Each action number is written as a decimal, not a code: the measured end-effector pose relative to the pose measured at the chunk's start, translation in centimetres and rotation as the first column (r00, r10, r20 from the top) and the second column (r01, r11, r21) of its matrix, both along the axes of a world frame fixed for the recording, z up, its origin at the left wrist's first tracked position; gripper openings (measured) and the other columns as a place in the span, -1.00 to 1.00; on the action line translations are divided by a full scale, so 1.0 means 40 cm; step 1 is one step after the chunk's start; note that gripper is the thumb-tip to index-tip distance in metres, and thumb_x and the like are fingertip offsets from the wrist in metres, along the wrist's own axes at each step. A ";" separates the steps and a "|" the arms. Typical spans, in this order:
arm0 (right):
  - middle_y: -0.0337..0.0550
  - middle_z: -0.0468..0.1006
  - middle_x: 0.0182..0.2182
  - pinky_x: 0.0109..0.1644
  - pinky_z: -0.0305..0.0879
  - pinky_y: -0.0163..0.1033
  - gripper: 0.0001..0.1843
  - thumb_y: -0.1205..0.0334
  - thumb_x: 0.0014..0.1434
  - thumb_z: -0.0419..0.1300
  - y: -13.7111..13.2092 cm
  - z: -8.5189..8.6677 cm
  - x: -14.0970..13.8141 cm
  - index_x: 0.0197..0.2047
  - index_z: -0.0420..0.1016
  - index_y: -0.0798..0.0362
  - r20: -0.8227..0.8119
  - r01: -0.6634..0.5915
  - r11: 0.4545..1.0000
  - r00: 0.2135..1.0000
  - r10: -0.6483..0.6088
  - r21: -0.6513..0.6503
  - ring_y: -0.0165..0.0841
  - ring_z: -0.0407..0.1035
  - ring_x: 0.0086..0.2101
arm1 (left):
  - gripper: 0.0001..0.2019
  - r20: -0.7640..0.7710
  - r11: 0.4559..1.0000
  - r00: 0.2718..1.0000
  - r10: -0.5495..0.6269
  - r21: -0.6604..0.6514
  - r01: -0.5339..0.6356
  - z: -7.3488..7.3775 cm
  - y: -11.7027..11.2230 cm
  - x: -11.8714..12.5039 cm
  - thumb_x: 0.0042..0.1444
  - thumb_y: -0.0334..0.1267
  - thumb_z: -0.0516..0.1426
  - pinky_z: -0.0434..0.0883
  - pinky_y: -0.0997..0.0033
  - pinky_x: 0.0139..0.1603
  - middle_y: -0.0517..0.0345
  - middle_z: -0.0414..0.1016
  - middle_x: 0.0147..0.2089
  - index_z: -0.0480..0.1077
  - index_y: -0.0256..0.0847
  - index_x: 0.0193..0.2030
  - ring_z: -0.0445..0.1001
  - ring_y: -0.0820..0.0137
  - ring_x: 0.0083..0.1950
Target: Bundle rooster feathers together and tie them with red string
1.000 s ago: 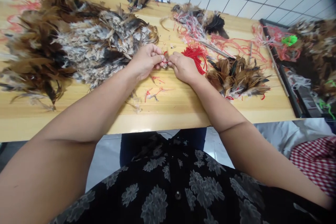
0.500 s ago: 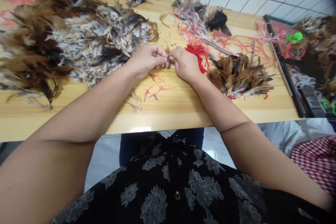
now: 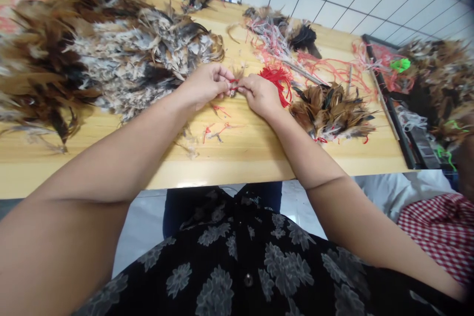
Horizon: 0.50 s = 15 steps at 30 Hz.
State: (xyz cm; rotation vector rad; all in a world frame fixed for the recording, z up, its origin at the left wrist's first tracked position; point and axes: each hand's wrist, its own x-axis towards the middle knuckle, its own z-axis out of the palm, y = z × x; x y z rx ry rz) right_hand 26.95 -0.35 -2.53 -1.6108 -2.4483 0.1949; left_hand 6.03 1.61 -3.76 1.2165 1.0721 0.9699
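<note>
My left hand (image 3: 206, 86) and my right hand (image 3: 260, 95) meet over the middle of the wooden table (image 3: 237, 158). Both pinch a small tuft of feathers (image 3: 234, 79) bound with red thread, held between the fingertips. A bundle of red thread (image 3: 277, 80) lies just right of my right hand. A big heap of grey, white and brown feathers (image 3: 111, 59) lies left of my left hand. A smaller pile of brown feathers (image 3: 333, 111) lies to the right of my right wrist.
Loose red and white strings with dark feathers (image 3: 285, 39) are strewn at the back. A dark tray (image 3: 403, 108) with feathers and green ties stands at the right. Red thread scraps (image 3: 217, 131) lie near the front edge. A red checked cloth (image 3: 440, 237) is lower right.
The hands stay together on the tuft with only small finger movements. The view has shifted slightly.
</note>
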 end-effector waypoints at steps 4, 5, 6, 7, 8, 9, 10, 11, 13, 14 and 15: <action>0.07 0.82 0.26 0.31 0.56 0.02 -0.58 0.26 0.66 0.11 0.000 0.007 -0.003 0.29 0.80 -0.03 -0.019 0.025 0.999 1.000 -0.025 -0.029 -0.01 0.67 0.28 | -0.64 0.008 0.998 0.999 0.052 0.030 -0.053 -0.023 0.012 -0.003 0.20 -0.70 0.39 0.49 0.43 -0.33 0.20 0.61 -0.36 0.54 -0.13 -0.13 0.64 0.30 -0.34; 0.08 0.82 0.27 0.32 0.56 0.03 -0.58 0.27 0.66 0.11 0.001 0.007 -0.004 0.29 0.81 -0.02 -0.021 0.032 0.999 0.999 -0.033 -0.032 0.00 0.67 0.29 | -0.64 0.011 0.998 0.998 0.059 0.034 -0.060 -0.028 0.015 -0.003 0.20 -0.70 0.39 0.50 0.43 -0.33 0.21 0.61 -0.36 0.53 -0.13 -0.12 0.66 0.29 -0.32; 0.08 0.83 0.27 0.33 0.56 0.04 -0.58 0.27 0.66 0.11 0.001 0.006 -0.005 0.29 0.81 -0.01 -0.022 0.038 0.999 0.999 -0.039 -0.034 0.00 0.67 0.29 | -0.65 0.014 0.998 0.998 0.061 0.034 -0.062 -0.031 0.017 -0.004 0.19 -0.69 0.39 0.50 0.43 -0.33 0.20 0.60 -0.37 0.53 -0.13 -0.12 0.67 0.28 -0.31; 0.08 0.83 0.27 0.34 0.56 0.04 -0.58 0.27 0.66 0.11 0.002 0.004 -0.005 0.29 0.81 -0.01 -0.022 0.039 0.999 0.999 -0.040 -0.036 -0.01 0.67 0.29 | -0.66 0.016 0.998 0.998 0.059 0.033 -0.060 -0.033 0.018 -0.005 0.20 -0.68 0.39 0.49 0.43 -0.33 0.19 0.60 -0.38 0.53 -0.13 -0.13 0.68 0.27 -0.30; 0.08 0.83 0.27 0.34 0.56 0.04 -0.58 0.26 0.66 0.12 0.004 0.002 -0.004 0.28 0.81 -0.01 -0.024 0.037 0.999 0.999 -0.037 -0.036 -0.01 0.67 0.29 | -0.68 0.017 0.998 0.999 0.051 0.034 -0.052 -0.033 0.019 -0.006 0.20 -0.66 0.39 0.49 0.43 -0.33 0.19 0.60 -0.39 0.53 -0.13 -0.13 0.68 0.27 -0.30; 0.07 0.83 0.26 0.34 0.56 0.04 -0.58 0.26 0.66 0.12 0.005 -0.001 -0.003 0.28 0.81 -0.02 -0.027 0.030 0.999 0.999 -0.031 -0.035 -0.01 0.67 0.29 | -0.69 0.014 0.999 0.999 0.034 0.035 -0.035 -0.030 0.018 -0.007 0.21 -0.64 0.40 0.48 0.43 -0.33 0.19 0.61 -0.39 0.54 -0.13 -0.14 0.67 0.27 -0.31; 0.06 0.84 0.25 0.34 0.56 0.04 -0.58 0.25 0.66 0.12 0.006 -0.004 -0.001 0.27 0.81 -0.02 -0.031 0.022 0.999 0.999 -0.023 -0.032 -0.01 0.67 0.28 | -0.70 0.003 0.999 1.000 0.013 0.040 -0.013 -0.025 0.015 -0.008 0.21 -0.63 0.41 0.47 0.43 -0.33 0.19 0.61 -0.39 0.54 -0.13 -0.16 0.65 0.29 -0.33; 0.06 0.84 0.24 0.33 0.56 0.05 -0.58 0.24 0.66 0.12 0.007 -0.007 0.001 0.27 0.81 -0.03 -0.037 0.014 0.999 0.999 -0.015 -0.029 -0.01 0.67 0.27 | -0.71 -0.020 0.999 1.000 -0.011 0.046 0.012 -0.017 0.012 -0.010 0.21 -0.63 0.42 0.46 0.43 -0.32 0.19 0.61 -0.39 0.55 -0.13 -0.17 0.63 0.30 -0.34; 0.06 0.85 0.23 0.32 0.56 0.06 -0.58 0.24 0.65 0.11 0.009 -0.011 0.006 0.26 0.82 -0.03 -0.052 0.007 1.000 0.999 -0.008 -0.020 -0.01 0.67 0.25 | -0.72 -0.106 0.997 0.994 -0.041 0.059 0.048 0.002 0.003 -0.014 0.22 -0.64 0.41 0.44 0.41 -0.29 0.19 0.63 -0.37 0.56 -0.14 -0.20 0.57 0.33 -0.36; 0.07 0.85 0.23 0.32 0.56 0.06 -0.58 0.24 0.65 0.11 0.010 -0.013 0.007 0.26 0.82 -0.03 -0.059 0.007 1.000 0.998 -0.008 -0.017 0.00 0.67 0.25 | -0.73 -0.164 0.996 0.986 -0.042 0.069 0.054 0.012 -0.001 -0.016 0.25 -0.64 0.39 0.44 0.39 -0.26 0.19 0.63 -0.37 0.58 -0.15 -0.21 0.55 0.33 -0.35; 0.08 0.85 0.22 0.32 0.56 0.06 -0.58 0.24 0.65 0.11 0.010 -0.014 0.008 0.25 0.82 -0.02 -0.065 0.007 1.000 0.998 -0.008 -0.016 0.00 0.67 0.25 | -0.75 -0.226 0.995 0.974 -0.033 0.085 0.053 0.020 -0.005 -0.018 0.28 -0.64 0.36 0.43 0.38 -0.24 0.18 0.64 -0.36 0.59 -0.16 -0.22 0.54 0.33 -0.34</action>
